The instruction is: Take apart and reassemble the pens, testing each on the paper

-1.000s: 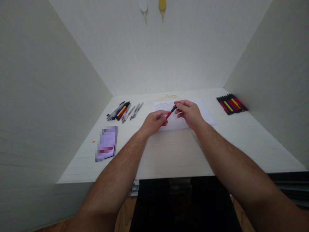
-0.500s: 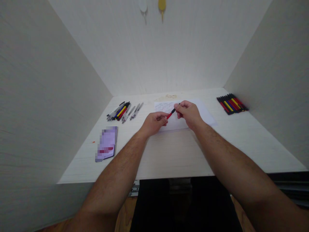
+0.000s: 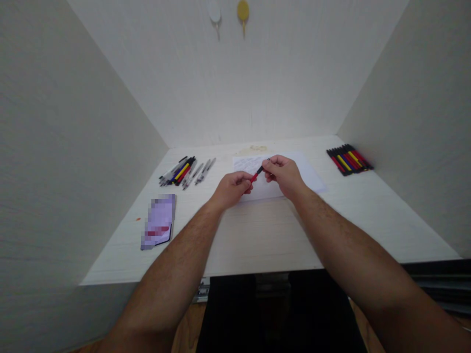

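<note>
A red pen with a black end (image 3: 254,177) is held slantwise between my two hands, above a white sheet of paper (image 3: 309,177). My left hand (image 3: 233,189) is closed round the pen's red barrel. At the upper black end, the thumb and fingers of my right hand (image 3: 282,172) pinch the pen; its very tip is partly hidden by them. Handwriting-like marks show on the paper's upper left part, just behind the pen.
Left on the white desk (image 3: 257,240) lie loose coloured and clear pens (image 3: 184,169), with a blurred-out phone (image 3: 160,220) nearer me. A row of coloured pens (image 3: 349,159) lies at the right by the side wall. Two hooks, white (image 3: 214,12) and yellow (image 3: 243,11), hang on the back wall.
The whole view has shifted slightly. Both hands keep hold of the pen, in nearly the same pose over the paper.
</note>
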`<state>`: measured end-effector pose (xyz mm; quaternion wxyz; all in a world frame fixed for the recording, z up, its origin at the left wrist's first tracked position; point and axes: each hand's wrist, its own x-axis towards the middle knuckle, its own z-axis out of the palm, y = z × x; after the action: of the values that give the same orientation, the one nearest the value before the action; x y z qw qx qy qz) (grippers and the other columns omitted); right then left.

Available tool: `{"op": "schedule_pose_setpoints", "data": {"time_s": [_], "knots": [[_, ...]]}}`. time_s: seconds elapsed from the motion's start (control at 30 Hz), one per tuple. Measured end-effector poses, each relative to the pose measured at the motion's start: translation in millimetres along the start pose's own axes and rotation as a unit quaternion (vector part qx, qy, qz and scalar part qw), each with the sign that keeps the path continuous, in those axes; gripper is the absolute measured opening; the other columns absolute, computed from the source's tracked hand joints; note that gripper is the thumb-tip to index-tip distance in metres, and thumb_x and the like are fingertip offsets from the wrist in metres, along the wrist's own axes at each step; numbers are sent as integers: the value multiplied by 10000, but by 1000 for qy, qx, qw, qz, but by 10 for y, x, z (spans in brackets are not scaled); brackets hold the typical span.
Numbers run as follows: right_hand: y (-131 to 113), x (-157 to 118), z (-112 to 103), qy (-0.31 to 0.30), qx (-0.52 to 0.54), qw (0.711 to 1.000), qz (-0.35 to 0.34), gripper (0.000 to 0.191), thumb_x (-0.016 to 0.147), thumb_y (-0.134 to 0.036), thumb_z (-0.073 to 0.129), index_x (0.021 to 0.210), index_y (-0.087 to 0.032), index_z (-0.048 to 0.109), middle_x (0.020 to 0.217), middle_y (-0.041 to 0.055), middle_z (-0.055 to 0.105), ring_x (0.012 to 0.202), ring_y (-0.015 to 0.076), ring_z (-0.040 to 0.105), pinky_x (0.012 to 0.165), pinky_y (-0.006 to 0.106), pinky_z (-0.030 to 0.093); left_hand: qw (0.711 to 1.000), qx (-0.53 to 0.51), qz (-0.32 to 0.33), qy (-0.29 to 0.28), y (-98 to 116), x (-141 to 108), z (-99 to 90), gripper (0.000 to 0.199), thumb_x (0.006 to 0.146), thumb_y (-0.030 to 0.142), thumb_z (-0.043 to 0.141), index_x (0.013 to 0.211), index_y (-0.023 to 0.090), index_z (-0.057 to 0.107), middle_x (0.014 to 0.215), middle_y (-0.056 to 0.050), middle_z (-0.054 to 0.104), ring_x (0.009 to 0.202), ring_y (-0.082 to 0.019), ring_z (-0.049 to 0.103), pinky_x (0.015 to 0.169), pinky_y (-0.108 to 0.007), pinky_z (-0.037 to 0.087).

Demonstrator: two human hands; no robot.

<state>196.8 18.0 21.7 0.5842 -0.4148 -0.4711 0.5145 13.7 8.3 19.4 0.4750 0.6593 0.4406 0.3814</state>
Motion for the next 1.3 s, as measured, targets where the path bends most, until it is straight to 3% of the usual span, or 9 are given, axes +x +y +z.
{"op": "schedule_pose_setpoints", "data": {"time_s": [0.17, 0.33, 0.57, 0.83, 1.07, 1.3], "knots": [[-18, -6, 3, -27, 26, 999, -11, 272, 645, -374, 801, 802, -183, 686, 748, 14, 680, 570, 91, 569, 482, 215, 445, 1000, 13, 1, -13, -39, 18, -15, 197, 802, 247, 585, 920, 133, 693, 689, -17, 658, 601, -104, 593, 597, -242, 476], [26, 9, 1, -1, 6, 1000, -6, 298, 642, -412, 808, 668, -189, 613, 564, -23, 592, 503, 88, 525, 472, 218, 435, 999, 34, 11, -17, -42, 22, -22, 185, 796, 266, 588, 883, 145, 697, 701, -21, 667, 605, -106, 591, 609, -246, 478], [0, -11, -10, -49, 41, 998, 4, 277, 667, -374, 787, 853, -182, 710, 885, 46, 719, 628, 90, 589, 505, 208, 452, 999, 40, 17, -13, -35, 12, -20, 179, 803, 264, 571, 874, 153, 692, 693, -17, 667, 597, -102, 576, 598, -240, 464], [55, 1, 16, -4, -1, 1000, -10, 346, 630, -430, 825, 625, -190, 575, 536, -36, 565, 468, 78, 503, 454, 215, 417, 999, 36, 8, -8, 5, -13, 3, 145, 750, 231, 631, 865, 146, 657, 668, -8, 653, 565, -94, 556, 536, -213, 415], [-15, -21, -1, -35, 64, 997, 11, 235, 673, -295, 755, 872, -173, 720, 870, 49, 727, 602, 88, 588, 485, 206, 446, 1000, -1, -5, -14, 12, -10, -9, 154, 777, 238, 591, 865, 136, 666, 652, -4, 637, 557, -90, 546, 540, -218, 414], [-26, -36, -8, -34, 64, 997, 18, 205, 665, -260, 741, 844, -163, 720, 861, 55, 727, 610, 87, 590, 498, 205, 448, 999, -1, -17, -33, 68, -37, -8, 174, 804, 202, 545, 874, 124, 684, 660, -9, 636, 558, -84, 538, 553, -215, 416]]}}
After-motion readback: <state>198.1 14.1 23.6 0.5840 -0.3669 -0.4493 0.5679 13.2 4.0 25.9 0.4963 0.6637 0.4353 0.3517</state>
